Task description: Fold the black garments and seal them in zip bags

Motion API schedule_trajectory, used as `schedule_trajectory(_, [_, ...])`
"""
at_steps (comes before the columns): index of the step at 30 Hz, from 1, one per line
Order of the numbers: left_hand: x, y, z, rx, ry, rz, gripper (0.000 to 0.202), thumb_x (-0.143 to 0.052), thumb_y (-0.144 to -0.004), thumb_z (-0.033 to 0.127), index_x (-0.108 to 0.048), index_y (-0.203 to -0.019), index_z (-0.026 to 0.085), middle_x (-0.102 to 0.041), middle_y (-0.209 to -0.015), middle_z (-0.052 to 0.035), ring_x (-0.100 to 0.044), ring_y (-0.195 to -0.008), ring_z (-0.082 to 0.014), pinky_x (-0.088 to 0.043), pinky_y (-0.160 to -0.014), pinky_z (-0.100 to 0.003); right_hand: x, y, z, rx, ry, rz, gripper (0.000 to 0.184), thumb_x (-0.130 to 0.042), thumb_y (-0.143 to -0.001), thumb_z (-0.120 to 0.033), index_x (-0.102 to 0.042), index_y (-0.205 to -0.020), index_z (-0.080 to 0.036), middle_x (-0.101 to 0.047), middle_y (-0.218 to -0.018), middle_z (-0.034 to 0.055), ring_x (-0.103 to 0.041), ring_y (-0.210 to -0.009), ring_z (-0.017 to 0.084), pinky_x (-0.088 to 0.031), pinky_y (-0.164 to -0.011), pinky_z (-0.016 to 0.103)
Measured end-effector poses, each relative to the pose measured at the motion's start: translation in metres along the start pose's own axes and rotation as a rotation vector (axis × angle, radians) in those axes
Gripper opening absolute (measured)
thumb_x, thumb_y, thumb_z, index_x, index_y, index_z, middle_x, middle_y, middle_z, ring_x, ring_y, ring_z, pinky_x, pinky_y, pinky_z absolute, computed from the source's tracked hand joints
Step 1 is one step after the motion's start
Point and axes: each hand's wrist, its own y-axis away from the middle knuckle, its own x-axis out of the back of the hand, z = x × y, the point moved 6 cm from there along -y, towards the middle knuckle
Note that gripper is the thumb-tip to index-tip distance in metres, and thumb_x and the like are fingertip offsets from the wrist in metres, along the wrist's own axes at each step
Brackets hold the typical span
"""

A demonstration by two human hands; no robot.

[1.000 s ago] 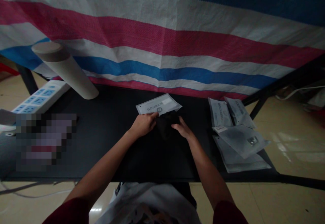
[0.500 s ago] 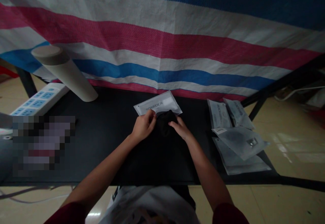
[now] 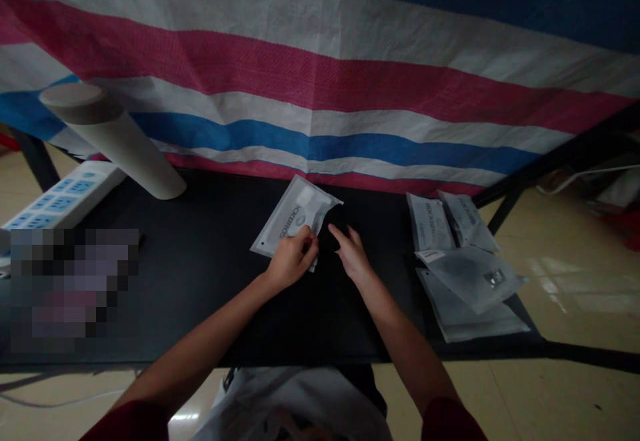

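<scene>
While half a second ago the translucent pouch lay nearly crosswise behind the hands, it is now swung round, its printed face slanting down toward the lower left and its right edge bowed toward the dark soft item. That item, earlier bunched in plain sight between the hands, now sits at the pouch's right edge, near the centre of the frame, partly hidden; how much of it is inside cannot be told. The person's left hand pinches the pouch's lower right edge, fingers curled. The right hand has bent fingers against the dark item, though whether they grip it cannot be told. Besides that one pouch, four more lie at the right of the frame: two small pouches side by side above, two larger pouches overlapping below. At the left are one bottle, one power strip and one pixelated patch on the dark table; one striped sheet spans the top.
</scene>
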Motion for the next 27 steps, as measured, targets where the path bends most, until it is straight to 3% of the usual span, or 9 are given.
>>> schedule_trajectory(4, [-0.003,-0.001,-0.001,0.002,0.015,-0.051,0.012,-0.043,-0.094,0.029,-0.046,-0.086,0.021,-0.055,-0.061,0.0036,-0.053,-0.051,-0.0113,-0.037,-0.053,-0.022,-0.004,-0.001,0.008,-0.057,-0.155,0.012,0.032,-0.079,-0.063,-0.038,-0.066,-0.087,-0.020,-0.071,-0.083,0.0025,-0.067,-0.083,0.021,-0.053,-0.072,0.034])
schedule_trajectory(7, [-0.009,0.001,0.001,-0.021,-0.006,-0.126,0.013,-0.042,-0.094,0.030,-0.046,-0.085,0.021,-0.057,-0.065,0.0025,-0.054,-0.053,-0.0117,-0.037,-0.053,-0.023,-0.004,0.000,0.011,-0.035,-0.170,0.002,0.034,-0.076,-0.067,-0.041,-0.066,-0.092,-0.021,-0.072,-0.092,0.0046,-0.068,-0.088,0.023,-0.053,-0.072,0.035])
schedule_trajectory(10, [-0.014,0.004,0.002,-0.044,-0.053,-0.163,0.013,-0.042,-0.094,0.029,-0.045,-0.085,0.022,-0.060,-0.069,0.0015,-0.055,-0.054,-0.0120,-0.036,-0.053,-0.023,-0.007,0.003,0.016,-0.036,-0.094,-0.033,0.041,-0.075,-0.069,-0.043,-0.064,-0.102,-0.022,-0.071,-0.101,0.0056,-0.067,-0.091,0.023,-0.053,-0.073,0.035])
schedule_trajectory(14, [-0.011,0.004,0.005,-0.076,-0.089,-0.125,0.012,-0.041,-0.095,0.027,-0.046,-0.085,0.022,-0.059,-0.066,0.0019,-0.055,-0.055,-0.0127,-0.036,-0.055,-0.024,-0.010,0.005,0.020,-0.008,0.107,-0.093,0.041,-0.075,-0.069,-0.044,-0.066,-0.102,-0.022,-0.070,-0.105,0.0042,-0.065,-0.096,0.021,-0.050,-0.073,0.029])
schedule_trajectory(19, [-0.007,0.004,0.011,-0.099,-0.068,-0.127,0.011,-0.043,-0.094,0.026,-0.047,-0.085,0.021,-0.059,-0.065,0.0024,-0.054,-0.053,-0.0117,-0.035,-0.054,-0.023,-0.008,0.004,0.017,-0.032,0.157,-0.111,0.041,-0.068,-0.072,-0.055,-0.069,-0.087,-0.018,-0.069,-0.083,0.0032,-0.063,-0.077,0.019,-0.047,-0.061,0.026])
schedule_trajectory(25, [-0.021,0.014,0.019,-0.160,-0.102,-0.188,0.010,-0.044,-0.095,0.027,-0.050,-0.094,0.020,-0.061,-0.067,0.0011,-0.058,-0.058,-0.0136,-0.040,-0.056,-0.025,-0.008,0.004,0.000,0.167,0.463,-0.155,0.038,-0.069,-0.070,-0.053,-0.065,-0.060,-0.016,-0.062,-0.062,0.0015,-0.057,-0.065,0.017,-0.042,-0.059,0.027])
schedule_trajectory(27, [-0.023,0.014,0.021,-0.188,-0.124,-0.181,0.013,-0.048,-0.094,0.031,-0.051,-0.099,0.020,-0.062,-0.074,-0.0007,-0.061,-0.066,-0.0157,-0.045,-0.062,-0.027,-0.006,0.001,-0.004,0.145,0.446,-0.170,0.038,-0.065,-0.073,-0.053,-0.066,-0.062,-0.016,-0.063,-0.064,0.0020,-0.057,-0.063,0.017,-0.043,-0.058,0.027])
